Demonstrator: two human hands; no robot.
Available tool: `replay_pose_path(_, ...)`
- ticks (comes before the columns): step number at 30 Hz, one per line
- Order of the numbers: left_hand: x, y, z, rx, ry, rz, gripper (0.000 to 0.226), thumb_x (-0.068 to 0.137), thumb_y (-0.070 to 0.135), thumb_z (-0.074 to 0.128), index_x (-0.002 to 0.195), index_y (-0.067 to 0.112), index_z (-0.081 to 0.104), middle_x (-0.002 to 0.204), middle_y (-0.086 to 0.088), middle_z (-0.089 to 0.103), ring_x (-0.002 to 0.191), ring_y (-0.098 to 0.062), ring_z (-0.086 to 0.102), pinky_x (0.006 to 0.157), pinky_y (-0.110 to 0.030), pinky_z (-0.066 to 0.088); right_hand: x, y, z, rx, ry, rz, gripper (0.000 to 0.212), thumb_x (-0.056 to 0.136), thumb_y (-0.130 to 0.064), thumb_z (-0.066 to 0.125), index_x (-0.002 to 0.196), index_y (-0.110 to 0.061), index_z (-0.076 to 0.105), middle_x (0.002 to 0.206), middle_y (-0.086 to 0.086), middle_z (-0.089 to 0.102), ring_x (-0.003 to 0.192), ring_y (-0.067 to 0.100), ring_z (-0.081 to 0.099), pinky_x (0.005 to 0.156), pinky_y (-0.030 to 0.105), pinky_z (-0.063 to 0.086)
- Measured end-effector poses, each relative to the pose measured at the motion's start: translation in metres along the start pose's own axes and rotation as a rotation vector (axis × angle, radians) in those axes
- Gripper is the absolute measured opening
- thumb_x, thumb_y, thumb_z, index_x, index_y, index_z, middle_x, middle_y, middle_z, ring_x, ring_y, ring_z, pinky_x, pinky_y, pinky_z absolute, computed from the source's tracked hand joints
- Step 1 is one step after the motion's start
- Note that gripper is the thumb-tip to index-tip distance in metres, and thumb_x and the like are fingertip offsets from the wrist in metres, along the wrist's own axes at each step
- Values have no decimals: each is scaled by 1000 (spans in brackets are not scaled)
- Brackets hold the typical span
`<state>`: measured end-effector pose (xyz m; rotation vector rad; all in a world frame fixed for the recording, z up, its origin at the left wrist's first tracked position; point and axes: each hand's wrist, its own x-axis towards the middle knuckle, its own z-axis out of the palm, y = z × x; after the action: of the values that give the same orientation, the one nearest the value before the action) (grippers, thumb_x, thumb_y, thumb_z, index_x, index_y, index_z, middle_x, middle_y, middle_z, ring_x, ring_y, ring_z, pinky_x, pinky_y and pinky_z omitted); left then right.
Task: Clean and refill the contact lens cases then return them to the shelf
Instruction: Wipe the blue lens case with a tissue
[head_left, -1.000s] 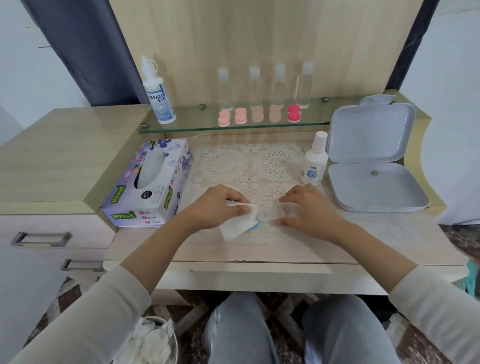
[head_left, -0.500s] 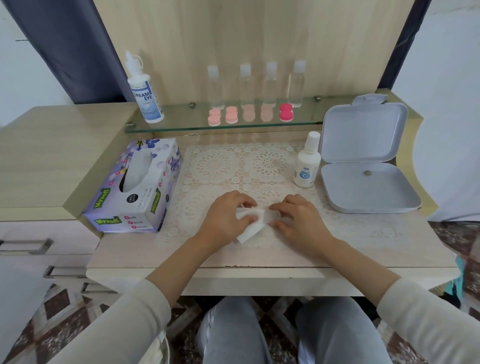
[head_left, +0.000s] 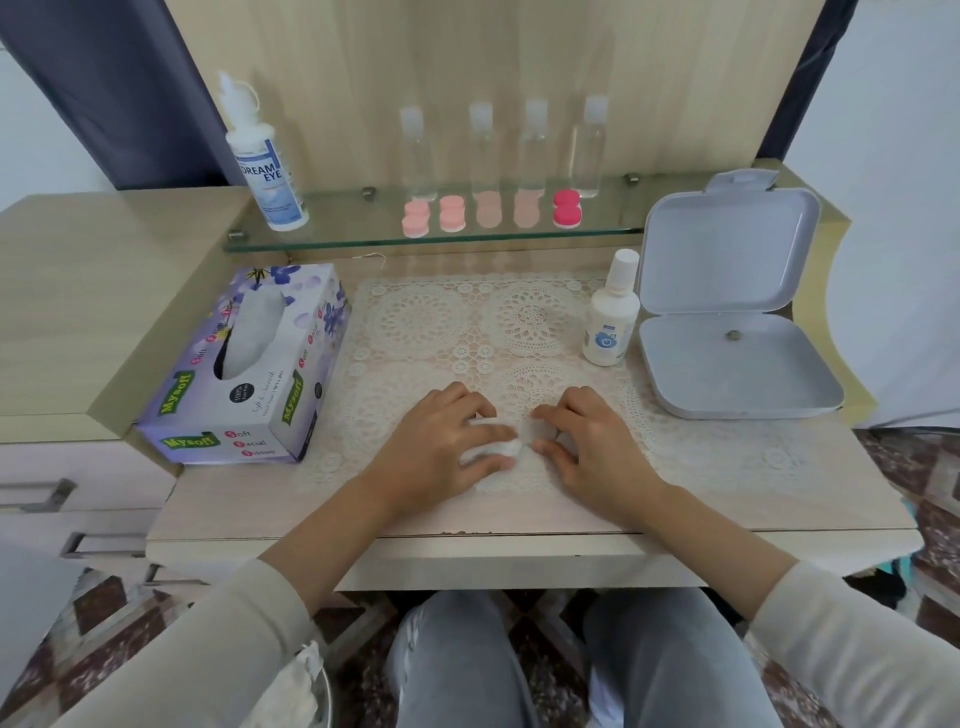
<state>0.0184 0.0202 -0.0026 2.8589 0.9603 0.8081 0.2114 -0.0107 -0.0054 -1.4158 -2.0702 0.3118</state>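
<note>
On the lace mat (head_left: 426, 322), my left hand (head_left: 436, 452) grips a crumpled white tissue (head_left: 493, 444) and presses it against a small pale contact lens case (head_left: 535, 430). My right hand (head_left: 592, 452) pinches that case between thumb and fingertips. The case is mostly hidden by my fingers and the tissue. Several pink lens cases (head_left: 452, 214) and one bright pink case (head_left: 566, 208) stand in a row on the glass shelf (head_left: 353, 228). A tall Dream Eye solution bottle (head_left: 265, 166) stands at the shelf's left end.
A tissue box (head_left: 244, 374) lies left of the mat. A small white bottle (head_left: 611, 317) and an open white box (head_left: 727, 332) sit to the right. Several clear bottles (head_left: 532, 150) line the back of the shelf. A bin with used tissues (head_left: 301, 680) is at the lower left.
The tissue has been bunched tighter in my left hand and now covers more of the case. Both hands stay close together on the mat; the camera has shifted slightly.
</note>
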Motion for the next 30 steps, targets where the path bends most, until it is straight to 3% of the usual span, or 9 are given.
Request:
replay_pose_path(6,-5,-2,8,32,9,-19,25,88,31,53,101,16,68,91,-7,60,82,-14,44,66,-26,40,-1,2,1,-21,42,-44,26,72,-10,63,95,2,65,75,10,49,71,15,40,63,21,31)
replay_pose_path(12,2,4,10,-81,107,-101,17,80,16,57,85,11,72,72,-6,53,73,-12,38,67,-14,28,-1,3,3,-37,66,-61,26,71,-9,65,94,3,65,75,11,50,73,15,39,65,24,34)
replay_pose_path(16,1,8,13,-57,112,-109,17,79,10,52,85,5,68,73,-9,51,74,-14,38,68,-14,27,-1,3,4,-39,66,-60,26,71,-10,64,94,2,66,75,11,51,72,15,40,65,24,33)
replay_pose_path(20,-1,9,16,-51,101,-124,16,82,13,53,89,5,66,80,-9,52,76,-16,42,67,-25,38,0,4,3,-21,64,-56,25,72,-10,63,94,1,65,75,10,49,73,15,39,68,15,27)
replay_pose_path(23,-3,10,16,-96,137,-141,19,84,17,57,97,7,66,82,-8,54,77,-14,44,71,-18,36,-1,5,4,-11,80,-53,25,72,-9,64,95,1,65,75,9,49,73,15,39,64,13,22)
replay_pose_path(27,-2,6,16,-127,128,-150,18,83,15,59,96,10,70,80,-8,53,76,-15,44,69,-15,34,-1,6,5,-20,94,-62,25,72,-7,67,96,1,65,75,10,49,73,14,38,64,15,27)
replay_pose_path(30,-1,6,16,-131,144,-152,14,81,12,62,91,9,71,76,-7,51,74,-13,42,68,-12,31,-1,6,6,-36,81,-71,25,71,-4,70,95,2,65,75,11,50,73,16,40,64,25,33)
